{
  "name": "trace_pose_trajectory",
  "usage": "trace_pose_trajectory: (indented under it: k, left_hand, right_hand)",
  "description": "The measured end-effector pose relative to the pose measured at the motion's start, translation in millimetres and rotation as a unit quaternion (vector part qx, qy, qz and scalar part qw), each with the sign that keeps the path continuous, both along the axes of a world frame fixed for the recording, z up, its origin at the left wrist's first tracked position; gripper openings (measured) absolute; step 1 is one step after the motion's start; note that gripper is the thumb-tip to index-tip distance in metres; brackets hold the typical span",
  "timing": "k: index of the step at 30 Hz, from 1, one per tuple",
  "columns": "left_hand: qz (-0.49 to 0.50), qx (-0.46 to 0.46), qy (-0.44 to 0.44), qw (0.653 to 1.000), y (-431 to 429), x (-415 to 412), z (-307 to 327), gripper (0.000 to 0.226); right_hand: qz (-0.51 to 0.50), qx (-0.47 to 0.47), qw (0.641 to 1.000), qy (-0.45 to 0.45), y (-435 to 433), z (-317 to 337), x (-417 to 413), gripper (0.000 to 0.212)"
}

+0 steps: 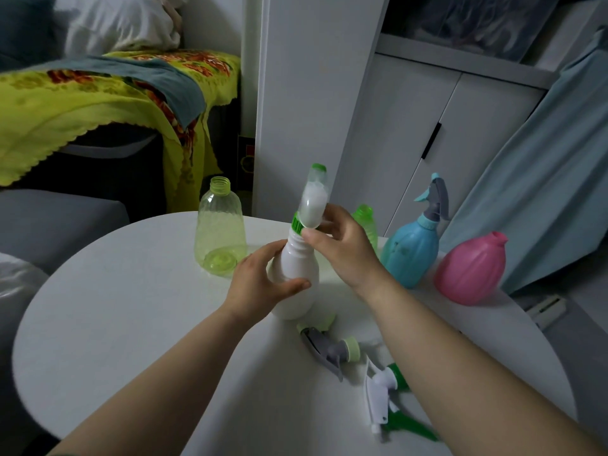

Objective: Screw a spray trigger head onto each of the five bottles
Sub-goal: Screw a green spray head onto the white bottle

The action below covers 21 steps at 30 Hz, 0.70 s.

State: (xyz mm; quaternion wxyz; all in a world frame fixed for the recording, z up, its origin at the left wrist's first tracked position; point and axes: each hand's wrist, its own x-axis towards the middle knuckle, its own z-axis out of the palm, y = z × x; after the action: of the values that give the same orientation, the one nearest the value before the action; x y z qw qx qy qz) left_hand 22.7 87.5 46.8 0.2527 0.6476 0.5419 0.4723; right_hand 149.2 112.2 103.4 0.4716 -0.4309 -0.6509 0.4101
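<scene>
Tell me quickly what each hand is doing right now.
Left hand: grips the white plastic bottle.
Right hand: holds the white-and-green spray trigger head.

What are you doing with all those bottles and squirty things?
A person is putting a spray top on the white bottle. The left hand holds the bottle's body, and the right hand grips the spray top at the bottle's neck. The blue bottle already has its top on. The pink bottle, the big green bottle and the small green bottle have none yet. A grey top and a white top lie waiting on the table.
</scene>
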Motion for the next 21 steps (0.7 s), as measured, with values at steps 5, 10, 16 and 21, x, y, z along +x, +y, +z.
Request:
trace_pose_trajectory:
  k: [5,10,16,21]
  left_hand:
    - [0.000,0.004,0.003,1.000,0.3,-0.2,-0.7,0.061]
    - [-0.008,0.005,0.008,1.000,-0.2,0.2,-0.4,0.062]
    - [-0.018,-0.004,0.002,1.000,1.3,-1.4,-2.5,0.062]
    - [-0.016,-0.006,0.000,1.000,2.9,-1.5,-4.3,0.062]
  right_hand:
    - [0.016,0.005,1.000,0.021,5.8,3.8,3.5,0.024]
    - [-0.096,0.055,0.994,0.004,5.3,-6.5,-13.5,0.043]
    - [-0.044,0.019,0.999,-0.016,-0.8,-0.5,-6.0,0.044]
    - [-0.004,0.031,0.998,-0.059,-0.6,6.0,2.4,0.015]
